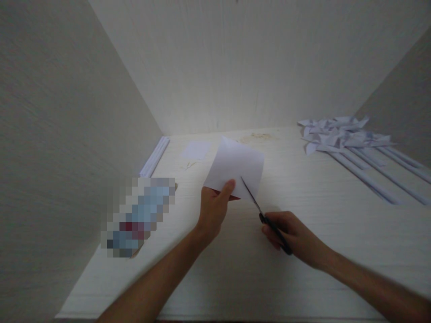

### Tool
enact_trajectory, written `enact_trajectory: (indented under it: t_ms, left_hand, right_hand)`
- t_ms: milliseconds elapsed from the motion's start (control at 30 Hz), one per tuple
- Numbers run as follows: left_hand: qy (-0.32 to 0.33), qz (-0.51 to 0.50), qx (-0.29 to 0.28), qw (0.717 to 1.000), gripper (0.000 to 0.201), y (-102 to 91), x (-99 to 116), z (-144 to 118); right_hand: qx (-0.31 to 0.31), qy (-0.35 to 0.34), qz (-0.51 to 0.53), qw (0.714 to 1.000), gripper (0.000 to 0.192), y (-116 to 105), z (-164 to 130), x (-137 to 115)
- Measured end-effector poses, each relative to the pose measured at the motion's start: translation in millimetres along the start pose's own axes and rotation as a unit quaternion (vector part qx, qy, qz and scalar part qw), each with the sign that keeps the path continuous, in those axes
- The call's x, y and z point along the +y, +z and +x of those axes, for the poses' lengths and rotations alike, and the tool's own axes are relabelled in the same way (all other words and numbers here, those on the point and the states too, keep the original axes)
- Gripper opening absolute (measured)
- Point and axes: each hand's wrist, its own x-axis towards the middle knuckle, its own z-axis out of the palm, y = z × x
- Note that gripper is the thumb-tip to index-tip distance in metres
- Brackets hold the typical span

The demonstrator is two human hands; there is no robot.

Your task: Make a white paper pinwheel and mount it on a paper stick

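While the left hand (214,208) in the head view pinches a white paper (235,163) by its near edge, thumb on top, the right hand (298,233) is closed around the black handles of the scissors (274,231). Their blade reaches over the paper's near right part; whether it bites in, I cannot tell. The paper is held up over the middle of the table (235,287). Beyond it to the left lies a smaller sheet (195,150), near a bundle of white sticks (155,157). Folded paper shapes (340,137) lie far right, by white rods (363,177).
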Motion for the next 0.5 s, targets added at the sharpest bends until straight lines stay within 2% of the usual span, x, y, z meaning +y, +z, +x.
enact_trajectory:
  t_ms: [500]
  left_hand:
    - [0.000,0.012,-0.014,1.000,0.016,0.2,-1.4,-0.9]
  right_hand:
    - [0.002,-0.003,-0.001,1.000,0.042,-1.9,0.0,-1.0]
